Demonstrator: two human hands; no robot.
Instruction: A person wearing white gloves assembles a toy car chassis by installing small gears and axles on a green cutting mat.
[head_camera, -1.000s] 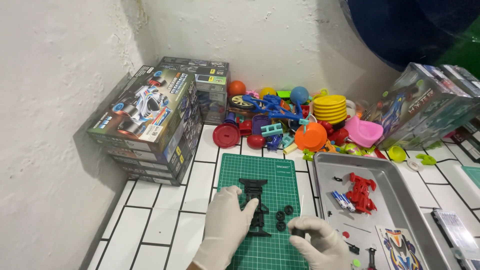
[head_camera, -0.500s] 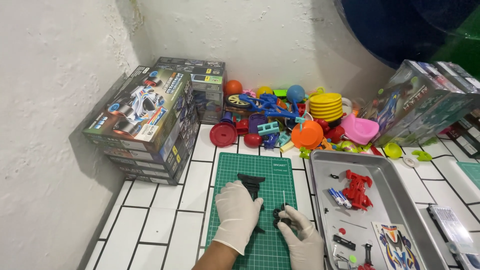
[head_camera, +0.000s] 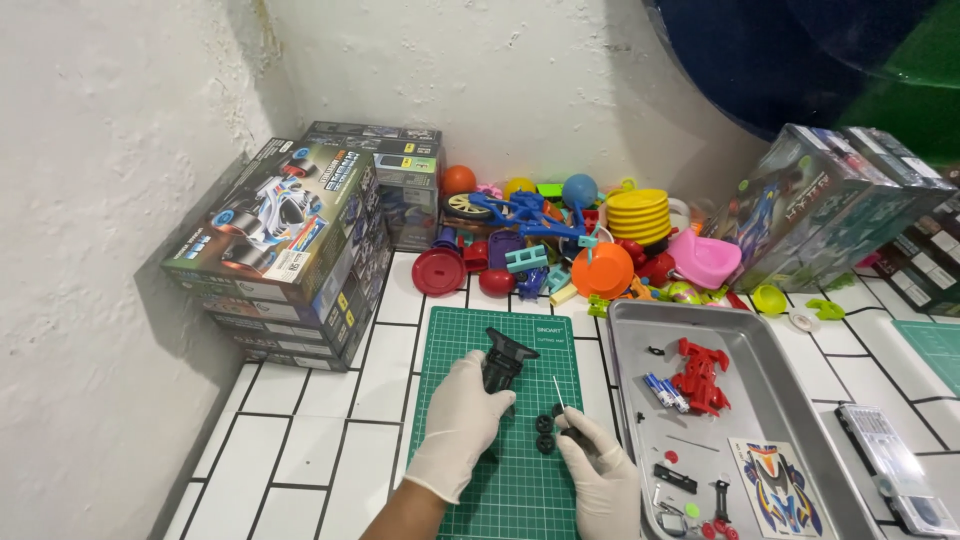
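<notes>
1. The left hand (head_camera: 462, 420) (white-gloved) lay closed over the near end of a black toy-car chassis (head_camera: 503, 361) on the green cutting mat (head_camera: 455, 340).
2. The right hand (head_camera: 603, 472) pinched a thin metal rod (head_camera: 559, 391), tip up, fingers narrow.
3. 2 small black wheels (head_camera: 544, 433) sat on the mat between the hands.
4. A metal tray (head_camera: 625, 330) just right of the mat held a red car body (head_camera: 700, 374).

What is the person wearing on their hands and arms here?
Both hands wear thin, snug white disposable gloves. The left hand has its glove reaching to the wrist, where the cuff ends; the forearm beyond it is bare, with no sleeve, watch or band in view. The right hand is gloved the same way, though its wrist runs out of the picture. The gloves show no markings.
</notes>
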